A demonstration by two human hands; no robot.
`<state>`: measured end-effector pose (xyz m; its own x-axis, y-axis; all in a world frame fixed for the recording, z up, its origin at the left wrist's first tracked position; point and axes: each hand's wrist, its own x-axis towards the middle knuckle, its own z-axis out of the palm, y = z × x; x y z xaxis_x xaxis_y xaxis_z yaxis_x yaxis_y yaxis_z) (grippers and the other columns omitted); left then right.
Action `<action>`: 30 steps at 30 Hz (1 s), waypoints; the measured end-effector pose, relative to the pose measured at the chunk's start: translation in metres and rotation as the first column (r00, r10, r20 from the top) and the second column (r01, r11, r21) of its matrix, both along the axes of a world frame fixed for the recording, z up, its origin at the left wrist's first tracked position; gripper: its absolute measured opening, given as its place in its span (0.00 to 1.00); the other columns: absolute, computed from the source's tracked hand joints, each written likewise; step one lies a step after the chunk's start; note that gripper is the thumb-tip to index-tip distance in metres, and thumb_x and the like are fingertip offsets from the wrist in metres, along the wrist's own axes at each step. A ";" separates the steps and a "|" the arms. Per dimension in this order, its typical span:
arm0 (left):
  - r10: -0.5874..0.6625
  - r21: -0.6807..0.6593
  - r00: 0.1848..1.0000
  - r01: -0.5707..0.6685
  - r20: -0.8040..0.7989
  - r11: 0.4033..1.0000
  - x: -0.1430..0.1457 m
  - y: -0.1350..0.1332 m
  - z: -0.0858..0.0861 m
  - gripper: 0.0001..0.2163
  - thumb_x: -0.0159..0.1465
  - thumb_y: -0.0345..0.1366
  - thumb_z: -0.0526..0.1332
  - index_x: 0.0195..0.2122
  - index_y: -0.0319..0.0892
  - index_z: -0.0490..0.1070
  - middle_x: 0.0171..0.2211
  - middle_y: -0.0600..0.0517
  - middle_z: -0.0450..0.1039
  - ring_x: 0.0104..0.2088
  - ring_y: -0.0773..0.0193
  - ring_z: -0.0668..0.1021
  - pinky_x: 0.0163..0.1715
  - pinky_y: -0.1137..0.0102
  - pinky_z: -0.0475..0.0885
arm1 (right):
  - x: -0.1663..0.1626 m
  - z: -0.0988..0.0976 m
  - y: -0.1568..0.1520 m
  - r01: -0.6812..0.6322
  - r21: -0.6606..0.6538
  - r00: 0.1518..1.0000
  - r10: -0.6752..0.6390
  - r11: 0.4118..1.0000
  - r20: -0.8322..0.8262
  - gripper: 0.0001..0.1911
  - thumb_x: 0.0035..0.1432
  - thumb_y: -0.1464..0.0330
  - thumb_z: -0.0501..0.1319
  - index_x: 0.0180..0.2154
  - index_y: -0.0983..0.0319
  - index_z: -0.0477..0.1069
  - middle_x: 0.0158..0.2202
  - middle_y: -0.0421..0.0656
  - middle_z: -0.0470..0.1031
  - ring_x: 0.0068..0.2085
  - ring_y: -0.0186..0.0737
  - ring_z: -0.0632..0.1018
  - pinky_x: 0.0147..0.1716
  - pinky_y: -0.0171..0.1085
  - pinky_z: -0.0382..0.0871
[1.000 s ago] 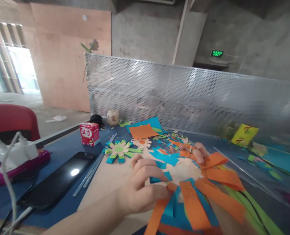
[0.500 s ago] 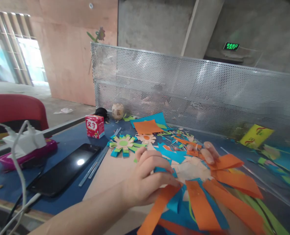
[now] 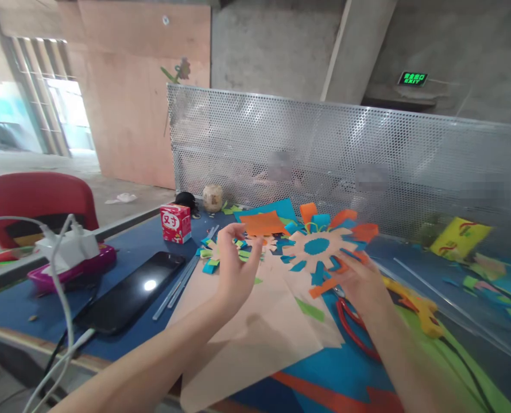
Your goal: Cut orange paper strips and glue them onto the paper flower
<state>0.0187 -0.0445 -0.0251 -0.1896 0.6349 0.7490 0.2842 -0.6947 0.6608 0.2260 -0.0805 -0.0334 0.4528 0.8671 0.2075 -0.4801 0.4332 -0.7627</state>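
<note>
A big paper flower [image 3: 296, 246] is lifted above the desk, its beige petals round a blue centre, with blue and orange looped strips behind. My right hand [image 3: 359, 281] grips its right edge, some fingers hidden behind it. Left of the flower my left hand [image 3: 237, 272] is raised, thumb and fingers apart, with nothing in it. Under both hands lies a beige paper sheet [image 3: 251, 350]. Behind my left hand, partly covered, are a green-and-blue paper flower [image 3: 210, 267] and a smaller beige one with an orange centre [image 3: 269, 244].
Red-handled scissors [image 3: 345, 327] and a yellow glue gun [image 3: 428, 318] lie at the right. Clear glue sticks [image 3: 165, 304], a phone [image 3: 130, 292], a red carton [image 3: 175, 223] and a purple power strip [image 3: 74, 267] are at the left. A perforated metal screen [image 3: 255, 126] stands behind.
The big flower has been raised and turned, so its petalled face and blue centre now show. My left hand has let go and moved left; the scissors and glue gun have come into view.
</note>
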 end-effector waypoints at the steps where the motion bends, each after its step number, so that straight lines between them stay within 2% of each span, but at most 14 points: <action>1: 0.005 0.060 0.998 -0.001 -0.066 0.998 0.000 -0.002 0.000 0.11 0.57 0.35 0.56 0.41 0.43 0.58 0.38 0.49 0.60 0.38 0.64 0.67 0.39 0.65 0.63 | 0.000 0.000 0.000 0.006 -0.013 1.000 -0.006 1.000 -0.003 0.13 0.32 0.76 0.68 0.24 0.57 0.71 0.27 0.36 0.76 0.29 0.39 0.76 0.23 0.38 0.71; 4: 0.011 0.176 0.976 0.028 -0.216 0.984 0.001 -0.006 -0.002 0.18 0.57 0.34 0.55 0.49 0.44 0.55 0.46 0.45 0.60 0.47 0.59 0.64 0.45 0.61 0.60 | -0.001 0.001 -0.001 0.014 -0.043 1.000 -0.015 0.999 -0.017 0.14 0.31 0.77 0.68 0.24 0.59 0.71 0.26 0.37 0.76 0.29 0.40 0.76 0.23 0.38 0.71; 8: 0.112 0.262 0.979 -0.065 -0.169 0.963 0.002 -0.009 -0.005 0.33 0.56 0.34 0.56 0.58 0.44 0.36 0.53 0.40 0.52 0.50 0.55 0.62 0.47 0.57 0.58 | 0.000 0.000 0.000 -0.015 -0.047 1.000 0.014 0.999 -0.024 0.14 0.32 0.78 0.67 0.25 0.59 0.70 0.28 0.38 0.76 0.31 0.41 0.76 0.22 0.38 0.71; 9: 0.150 0.311 0.975 -0.092 -0.165 0.946 0.002 -0.009 -0.007 0.35 0.55 0.35 0.57 0.58 0.44 0.35 0.54 0.40 0.50 0.51 0.54 0.61 0.47 0.57 0.57 | 0.000 0.000 0.000 -0.024 -0.056 0.999 0.023 0.998 -0.029 0.14 0.32 0.78 0.67 0.25 0.58 0.70 0.28 0.37 0.76 0.31 0.41 0.76 0.23 0.39 0.71; 12: 0.221 0.414 0.920 -0.072 -0.325 0.908 0.002 -0.013 -0.010 0.33 0.54 0.38 0.58 0.58 0.44 0.42 0.55 0.40 0.49 0.54 0.50 0.56 0.50 0.55 0.52 | -0.001 0.001 0.000 -0.041 -0.068 0.999 0.040 0.997 -0.026 0.14 0.32 0.78 0.67 0.25 0.58 0.70 0.28 0.37 0.76 0.31 0.41 0.76 0.22 0.39 0.71; 14: 0.211 0.360 0.868 -0.041 -0.449 0.932 0.004 -0.016 -0.011 0.32 0.55 0.41 0.56 0.58 0.42 0.44 0.55 0.39 0.50 0.55 0.49 0.55 0.51 0.55 0.48 | -0.002 0.001 -0.001 -0.035 -0.079 0.999 0.034 0.996 -0.017 0.14 0.32 0.78 0.67 0.25 0.58 0.70 0.28 0.38 0.76 0.30 0.40 0.76 0.21 0.38 0.71; 18: 0.128 0.183 0.839 -0.035 -0.529 0.982 0.009 -0.017 -0.012 0.33 0.58 0.44 0.51 0.59 0.38 0.35 0.59 0.37 0.44 0.58 0.49 0.49 0.52 0.53 0.44 | -0.003 0.001 -0.001 -0.035 -0.070 0.999 0.035 0.997 0.007 0.13 0.33 0.77 0.67 0.25 0.59 0.70 0.28 0.37 0.76 0.30 0.39 0.76 0.23 0.37 0.72; 24: 0.096 0.160 0.848 -0.013 -0.522 0.987 0.006 -0.015 -0.009 0.33 0.58 0.44 0.50 0.60 0.40 0.33 0.60 0.39 0.41 0.60 0.51 0.45 0.53 0.54 0.43 | -0.001 -0.001 -0.002 -0.105 -0.057 0.991 0.109 0.993 0.072 0.12 0.36 0.76 0.66 0.27 0.58 0.71 0.30 0.37 0.76 0.32 0.40 0.76 0.25 0.38 0.73; 27: 0.048 0.144 0.862 0.029 -0.505 0.989 0.003 -0.016 -0.006 0.32 0.59 0.43 0.50 0.60 0.43 0.33 0.60 0.40 0.45 0.59 0.51 0.49 0.51 0.53 0.45 | -0.002 0.000 -0.004 -0.130 -0.040 0.986 0.134 0.991 0.104 0.12 0.38 0.75 0.66 0.28 0.58 0.70 0.31 0.37 0.76 0.33 0.39 0.76 0.27 0.39 0.73; 30: -0.025 0.115 0.876 0.091 -0.482 0.989 0.001 -0.016 -0.004 0.30 0.58 0.41 0.51 0.59 0.45 0.38 0.56 0.41 0.53 0.56 0.52 0.56 0.50 0.54 0.48 | -0.003 -0.001 -0.005 -0.135 -0.056 0.981 0.141 0.989 0.130 0.13 0.37 0.75 0.66 0.29 0.58 0.70 0.31 0.38 0.76 0.34 0.40 0.76 0.29 0.39 0.73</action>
<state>0.0197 -0.0606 -0.0289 0.2471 0.5242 0.8150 0.4986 -0.7900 0.3569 0.2232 -0.0853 -0.0343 0.2991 0.9294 0.2161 -0.4255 0.3326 -0.8416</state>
